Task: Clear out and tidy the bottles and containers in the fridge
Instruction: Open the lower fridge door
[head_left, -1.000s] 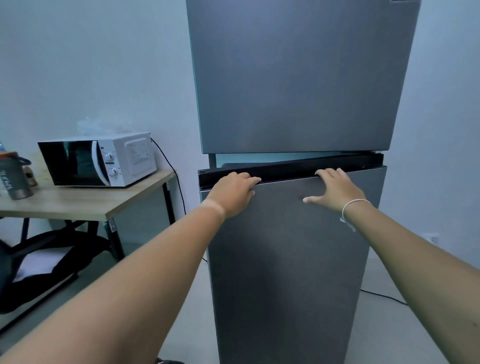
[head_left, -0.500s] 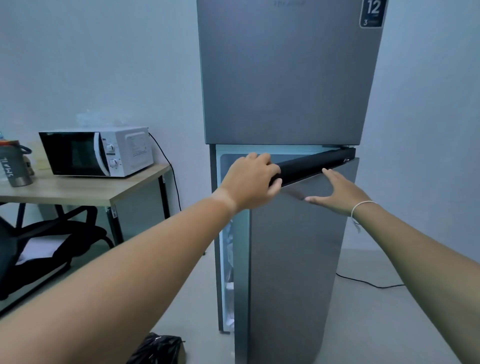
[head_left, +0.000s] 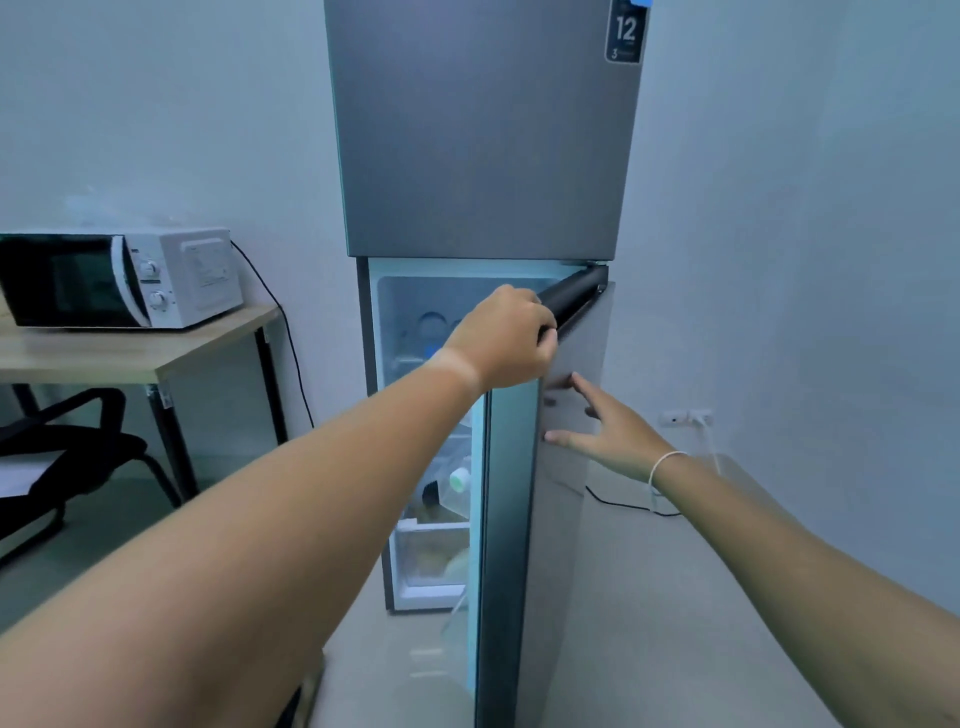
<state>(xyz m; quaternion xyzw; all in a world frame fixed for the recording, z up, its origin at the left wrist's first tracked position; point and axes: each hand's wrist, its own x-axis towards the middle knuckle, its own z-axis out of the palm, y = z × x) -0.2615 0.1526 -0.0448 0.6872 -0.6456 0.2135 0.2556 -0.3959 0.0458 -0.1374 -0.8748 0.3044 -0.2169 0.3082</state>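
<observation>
A tall grey two-door fridge (head_left: 478, 130) stands ahead of me. Its lower door (head_left: 566, 467) is swung wide, edge-on to me. My left hand (head_left: 504, 338) is shut on the door's black top handle (head_left: 576, 291). My right hand (head_left: 608, 431) rests flat with spread fingers on the door's outer face. Inside the lit compartment I see a bottle with a green-and-white cap (head_left: 460, 480), a blue-capped container (head_left: 431, 325) on an upper shelf and a clear bottom drawer (head_left: 431, 561). My left arm hides much of the shelves.
A white microwave (head_left: 119, 278) sits on a wooden table (head_left: 130, 353) at the left, with a black chair (head_left: 67, 452) below it. A black cable (head_left: 623, 501) runs along the floor right of the fridge to a wall socket (head_left: 685, 418).
The lower fridge door has swung from nearly closed to wide open, pulled by my left hand on its handle. My right hand has slid lower on the door's outer face. The lit interior now shows.
</observation>
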